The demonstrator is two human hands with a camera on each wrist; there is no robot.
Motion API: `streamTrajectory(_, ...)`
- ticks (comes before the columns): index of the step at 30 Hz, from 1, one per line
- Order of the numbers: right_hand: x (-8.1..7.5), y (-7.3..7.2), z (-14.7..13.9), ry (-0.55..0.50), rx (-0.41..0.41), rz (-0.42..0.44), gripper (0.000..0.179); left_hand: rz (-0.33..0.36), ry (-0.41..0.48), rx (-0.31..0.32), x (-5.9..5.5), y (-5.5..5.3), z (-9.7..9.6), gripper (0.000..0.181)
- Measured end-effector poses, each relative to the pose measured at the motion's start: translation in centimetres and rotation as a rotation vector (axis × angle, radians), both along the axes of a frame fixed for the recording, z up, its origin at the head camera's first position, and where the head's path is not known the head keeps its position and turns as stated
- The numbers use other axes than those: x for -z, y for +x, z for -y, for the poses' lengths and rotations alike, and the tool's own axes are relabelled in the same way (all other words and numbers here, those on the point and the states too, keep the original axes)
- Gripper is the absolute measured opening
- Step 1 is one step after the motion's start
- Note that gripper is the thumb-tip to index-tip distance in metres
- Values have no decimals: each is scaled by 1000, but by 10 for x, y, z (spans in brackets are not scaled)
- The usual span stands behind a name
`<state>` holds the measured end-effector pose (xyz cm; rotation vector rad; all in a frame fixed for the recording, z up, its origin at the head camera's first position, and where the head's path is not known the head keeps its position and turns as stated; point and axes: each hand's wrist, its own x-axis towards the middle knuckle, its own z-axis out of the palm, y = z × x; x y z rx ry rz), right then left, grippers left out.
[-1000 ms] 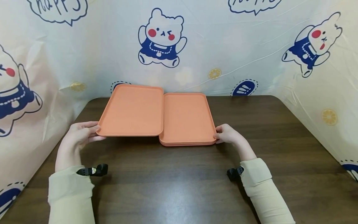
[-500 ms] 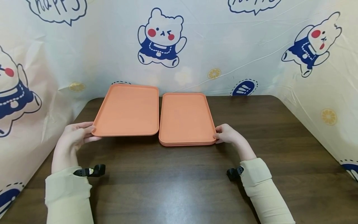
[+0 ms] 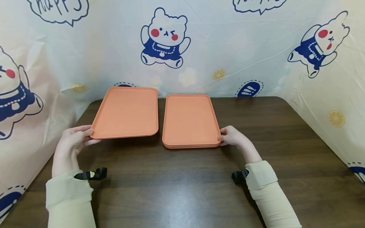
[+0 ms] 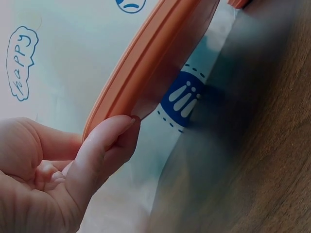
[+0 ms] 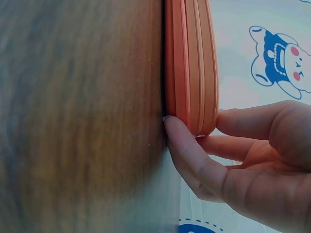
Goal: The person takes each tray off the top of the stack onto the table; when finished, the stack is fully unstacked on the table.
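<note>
An orange rectangular tray (image 3: pixel 126 110) is raised above the left part of the table, its right side tipped slightly. My left hand (image 3: pixel 71 141) pinches the near left corner of it, and the left wrist view shows thumb and fingers on either side of the rim. To its right lies a stack of orange trays (image 3: pixel 189 120) on the table, apart from the raised one. My right hand (image 3: pixel 232 136) grips the near right corner of that stack; in the right wrist view the fingers (image 5: pixel 199 155) wrap the stacked rims (image 5: pixel 194 63) from below and above.
A dark wooden table (image 3: pixel 182 183) lies under everything. Behind and at both sides hangs a pale sheet (image 3: pixel 216 38) printed with cartoon bears, reaching the table's back edge. Black wrist straps (image 3: pixel 98 174) sit on both wrists.
My left hand has moved left with the raised tray, opening a widening gap from the stack. The tray's right side now tips a little. My right hand and the stack have not moved.
</note>
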<state>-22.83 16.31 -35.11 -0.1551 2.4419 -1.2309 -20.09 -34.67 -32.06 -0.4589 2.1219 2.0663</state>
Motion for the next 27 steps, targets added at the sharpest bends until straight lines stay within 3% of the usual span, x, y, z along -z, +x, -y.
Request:
streamTrajectory(6,-1,1,1,9,14,9,31,31,-13,-18,-1,1,3,67)
streamTrajectory(27,-2,1,1,9,2,5,31,40,-16,-47,5,3,12,66)
